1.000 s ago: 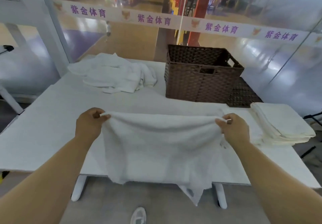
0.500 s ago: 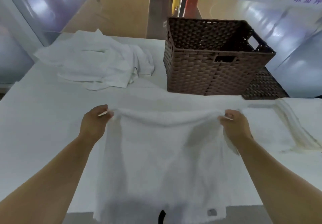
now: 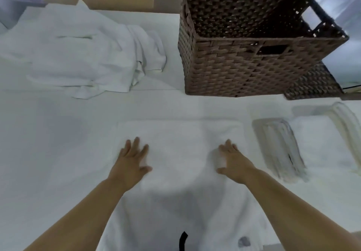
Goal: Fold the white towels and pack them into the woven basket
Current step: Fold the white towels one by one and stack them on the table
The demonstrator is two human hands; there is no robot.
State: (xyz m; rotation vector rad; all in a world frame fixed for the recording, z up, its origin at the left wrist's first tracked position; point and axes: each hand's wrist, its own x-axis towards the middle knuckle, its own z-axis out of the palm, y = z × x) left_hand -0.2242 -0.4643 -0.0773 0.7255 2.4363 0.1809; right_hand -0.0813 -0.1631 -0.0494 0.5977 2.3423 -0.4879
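Released from my pinch, the towel [image 3: 179,137] lies flat before the woven basket [image 3: 254,69], left hand [image 3: 130,161] and right hand [image 3: 232,163] pressing it, fingers straight. Folded stack [image 3: 322,143] waits front-right of the basket, crumpled pile [image 3: 78,55] left; nothing looks packed.

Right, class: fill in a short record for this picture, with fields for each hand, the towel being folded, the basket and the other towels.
Left hand: open, flat on the towel
Right hand: open, flat on the towel
Towel: spread flat on the table
Basket: far right, no towels seen inside
Pile: unfolded, far left
Stack: folded, right of the towel
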